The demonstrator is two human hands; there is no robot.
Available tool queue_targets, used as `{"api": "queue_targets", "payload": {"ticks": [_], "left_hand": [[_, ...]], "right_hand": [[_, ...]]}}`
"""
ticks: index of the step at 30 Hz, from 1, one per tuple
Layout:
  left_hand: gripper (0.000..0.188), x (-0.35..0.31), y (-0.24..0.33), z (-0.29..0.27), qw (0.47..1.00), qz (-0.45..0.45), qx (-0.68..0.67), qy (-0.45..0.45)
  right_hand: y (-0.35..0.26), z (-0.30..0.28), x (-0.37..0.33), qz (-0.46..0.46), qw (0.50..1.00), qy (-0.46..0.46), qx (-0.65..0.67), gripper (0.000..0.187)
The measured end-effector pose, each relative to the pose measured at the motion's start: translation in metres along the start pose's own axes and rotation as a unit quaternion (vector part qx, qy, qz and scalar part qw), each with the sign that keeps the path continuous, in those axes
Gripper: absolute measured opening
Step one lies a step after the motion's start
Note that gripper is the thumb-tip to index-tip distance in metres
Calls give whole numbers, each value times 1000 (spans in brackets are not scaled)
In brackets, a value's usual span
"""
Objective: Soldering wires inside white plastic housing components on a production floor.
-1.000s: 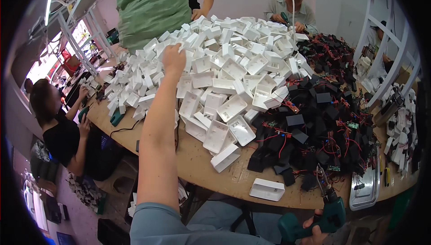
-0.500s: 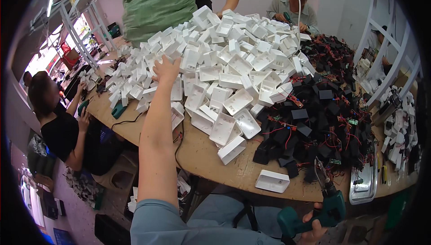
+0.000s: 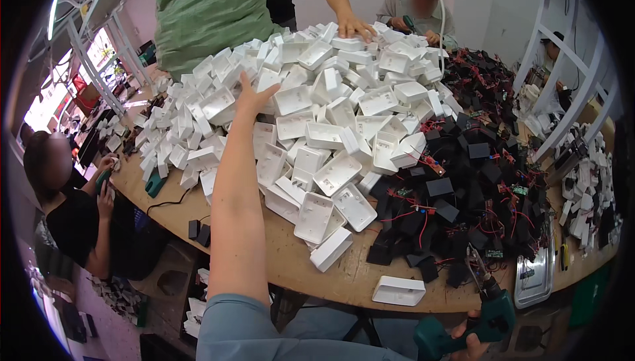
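Note:
My left hand (image 3: 254,99) reaches far out over a big heap of white plastic boxes (image 3: 311,126). Its fingers are spread, its thumb points right, and nothing is in its grasp; whether it touches the boxes I cannot tell. Low on the right, my right hand (image 3: 472,344) is wrapped round the handle of a teal pistol-grip power drill (image 3: 497,316), whose front end points up toward the table edge. Close to the drill, a single white box (image 3: 398,291) lies at the near edge, apart from the heap.
Black boxes with red wires and small circuit boards (image 3: 456,195) cover the table's right side. A metal tray (image 3: 533,281) lies at the right edge. Behind the heap stand a green sack (image 3: 211,20) and a person whose hand (image 3: 354,25) rests on it. Other people sit left and back right.
The view has shifted, so the table sits lower and more to the left. My left hand has turned, thumb outward. The person behind the heap has stretched a hand onto the boxes.

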State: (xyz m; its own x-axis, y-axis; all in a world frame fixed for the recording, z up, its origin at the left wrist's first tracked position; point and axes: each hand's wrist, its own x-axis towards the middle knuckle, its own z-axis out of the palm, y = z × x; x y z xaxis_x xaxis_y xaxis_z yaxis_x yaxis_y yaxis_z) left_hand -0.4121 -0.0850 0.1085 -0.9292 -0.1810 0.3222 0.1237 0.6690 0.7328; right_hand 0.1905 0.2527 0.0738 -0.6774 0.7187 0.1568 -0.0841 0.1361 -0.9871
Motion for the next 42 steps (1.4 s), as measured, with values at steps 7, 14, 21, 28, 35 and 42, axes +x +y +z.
{"api": "queue_targets", "payload": {"ticks": [7,14,21,28,35,42], "left_hand": [[129,2,21,24,998,19,34,-44],[108,-9,56,33,997,20,9,-71],[80,-33,175,112,891,133,-289,-324],[78,-71,246,151,896,211,-45,-389],[52,-13,187,100,968,249,-18,-35],[47,52,57,36,966,80,242,-46]], "right_hand": [[18,-2,16,-53,999,-2,-10,28],[48,-26,27,130,958,-76,245,45],[46,-23,28,68,984,-32,159,35],[27,-42,11,139,979,8,150,36],[54,-73,8,106,967,-75,220,42],[99,-120,5,458,848,83,253,39]]}}
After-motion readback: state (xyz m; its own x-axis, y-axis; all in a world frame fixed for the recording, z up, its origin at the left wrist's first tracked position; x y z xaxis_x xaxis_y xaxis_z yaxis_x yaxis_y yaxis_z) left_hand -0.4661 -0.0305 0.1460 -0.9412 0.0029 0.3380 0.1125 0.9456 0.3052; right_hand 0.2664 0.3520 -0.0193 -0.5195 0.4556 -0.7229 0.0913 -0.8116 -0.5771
